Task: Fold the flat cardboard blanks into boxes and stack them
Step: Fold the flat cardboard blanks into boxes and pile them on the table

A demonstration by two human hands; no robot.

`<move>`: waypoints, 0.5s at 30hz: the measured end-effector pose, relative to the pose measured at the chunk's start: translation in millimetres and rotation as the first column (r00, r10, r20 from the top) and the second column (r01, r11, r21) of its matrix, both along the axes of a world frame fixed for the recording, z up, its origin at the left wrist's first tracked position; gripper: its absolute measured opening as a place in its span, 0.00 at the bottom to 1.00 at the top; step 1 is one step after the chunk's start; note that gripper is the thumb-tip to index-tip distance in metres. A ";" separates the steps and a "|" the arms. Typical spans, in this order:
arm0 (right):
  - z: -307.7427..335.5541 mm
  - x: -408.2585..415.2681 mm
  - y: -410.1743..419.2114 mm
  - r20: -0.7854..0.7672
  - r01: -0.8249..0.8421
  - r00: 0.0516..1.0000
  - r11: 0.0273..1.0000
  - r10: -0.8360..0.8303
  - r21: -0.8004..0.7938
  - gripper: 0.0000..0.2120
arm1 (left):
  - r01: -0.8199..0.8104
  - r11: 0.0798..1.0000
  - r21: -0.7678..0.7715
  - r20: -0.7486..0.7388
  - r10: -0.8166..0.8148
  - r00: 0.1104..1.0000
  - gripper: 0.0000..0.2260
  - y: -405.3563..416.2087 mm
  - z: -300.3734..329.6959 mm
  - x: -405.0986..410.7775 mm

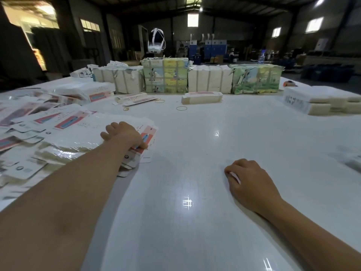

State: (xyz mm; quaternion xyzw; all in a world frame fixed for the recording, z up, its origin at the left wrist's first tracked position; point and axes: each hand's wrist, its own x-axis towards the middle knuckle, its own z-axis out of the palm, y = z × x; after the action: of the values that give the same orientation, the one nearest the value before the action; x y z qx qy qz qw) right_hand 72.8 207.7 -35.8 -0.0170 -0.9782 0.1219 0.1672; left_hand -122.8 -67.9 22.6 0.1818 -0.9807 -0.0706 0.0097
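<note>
A spread heap of flat white cardboard blanks (64,132) with pink and blue print covers the left of the white table (195,145). My left hand (125,134) reaches onto the heap's right edge and pinches the top blank (149,133) near its printed end. My right hand (250,180) rests on the bare table at the right, fingers curled under, with something small and white showing at the fingertips. A folded box (202,97) lies further back in the middle. Another folded box (134,98) lies to its left.
Strapped bundles of blanks (166,77) line the table's far edge. A stack of white folded boxes (322,102) sits at the far right. Rubber bands (181,108) lie loose near the middle. A white headset (156,41) hangs behind the bundles.
</note>
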 end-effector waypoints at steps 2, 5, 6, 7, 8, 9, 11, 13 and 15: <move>0.1 0.6 -0.7 -0.001 -0.002 1.000 1.000 0.002 -0.005 0.13 | 0.002 0.999 0.035 -0.036 -0.001 0.999 0.45 0.1 -0.8 -2.1; 0.2 0.7 -1.5 -0.002 -0.001 1.000 1.000 0.001 -0.001 0.14 | 0.047 0.979 0.200 -0.088 -0.029 0.996 0.37 1.6 -0.2 -2.5; 0.1 0.7 -1.5 -0.001 -0.001 1.000 1.000 0.001 -0.004 0.14 | 0.068 0.967 0.248 -0.119 -0.039 0.992 0.33 1.1 0.0 -2.4; 0.1 0.6 -1.3 0.000 -0.002 1.000 1.000 0.002 -0.010 0.14 | 0.083 0.959 0.272 -0.149 -0.043 0.988 0.30 0.2 0.5 -2.0; 0.1 0.6 -1.1 0.001 -0.002 1.000 1.000 0.002 -0.018 0.14 | 0.094 0.954 0.283 -0.173 -0.046 0.984 0.27 -1.0 1.7 -0.7; -0.2 0.4 -1.3 0.001 -0.004 1.000 1.000 0.004 -0.020 0.14 | 0.101 0.952 0.289 -0.189 -0.047 0.981 0.26 -3.1 2.8 0.8; -0.6 0.3 -1.3 0.000 -0.008 1.000 1.000 0.008 -0.016 0.14 | 0.126 0.950 0.287 -0.204 -0.067 0.977 0.24 -8.3 5.0 2.5; -0.8 0.7 -1.0 -0.001 -0.011 1.000 1.000 0.011 -0.017 0.14 | 0.192 0.943 0.272 -0.221 -0.133 0.966 0.22 -13.3 6.3 1.7; -1.0 0.9 -0.8 -0.006 -0.017 1.000 1.000 0.017 -0.020 0.14 | 0.285 0.925 0.253 -0.250 -0.222 0.942 0.20 -16.4 7.6 0.5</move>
State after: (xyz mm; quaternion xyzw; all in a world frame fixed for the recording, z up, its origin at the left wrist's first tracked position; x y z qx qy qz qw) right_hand 73.7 206.9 -36.8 -0.0102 -0.9765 0.1333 0.1691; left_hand -122.2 -84.3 30.1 0.0435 -0.9685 -0.2314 0.0809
